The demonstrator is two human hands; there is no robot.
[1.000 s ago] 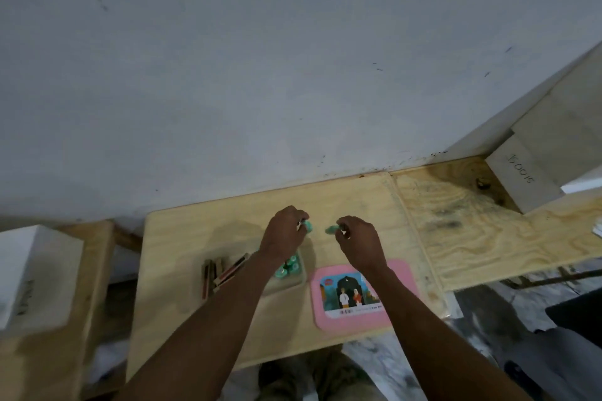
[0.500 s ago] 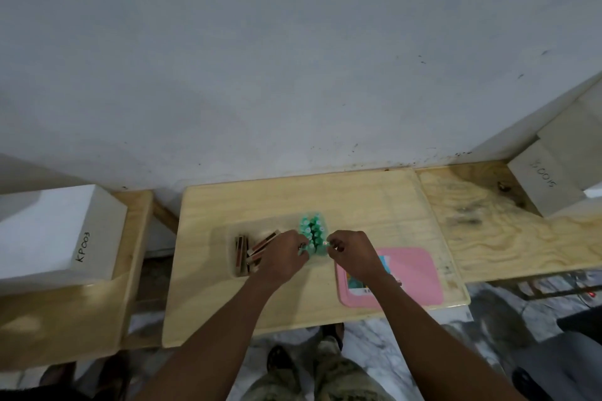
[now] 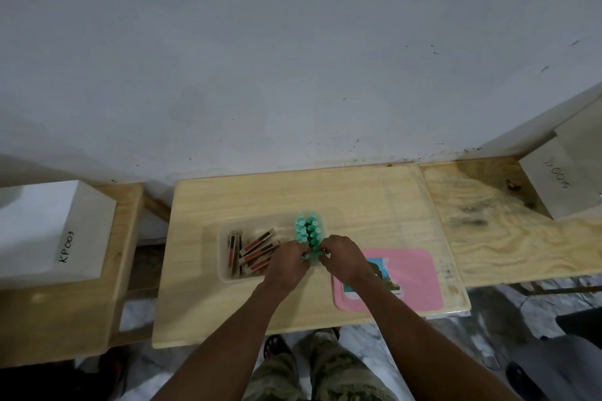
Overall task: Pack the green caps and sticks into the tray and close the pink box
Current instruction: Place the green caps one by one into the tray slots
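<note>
A clear plastic tray (image 3: 224, 254) lies on the light wooden board (image 3: 358, 198). Its left part holds several brown and red sticks (image 3: 254, 251). Its right part holds two rows of green caps (image 3: 308, 229). My left hand (image 3: 288, 262) and my right hand (image 3: 342, 257) meet at the near end of the cap rows, each pinching a green cap with curled fingers. The pink box lid (image 3: 410, 277), with a picture label, lies flat to the right, partly under my right wrist.
A white box marked KP003 (image 3: 55, 234) stands on the left bench. Another white box (image 3: 560, 185) sits at the far right on plywood. A grey wall rises behind the board. My legs and the floor show below the board's front edge.
Both hands have come back from the far side of the board to the near end of the cap rows. The camera view has shifted, so the board sits more central.
</note>
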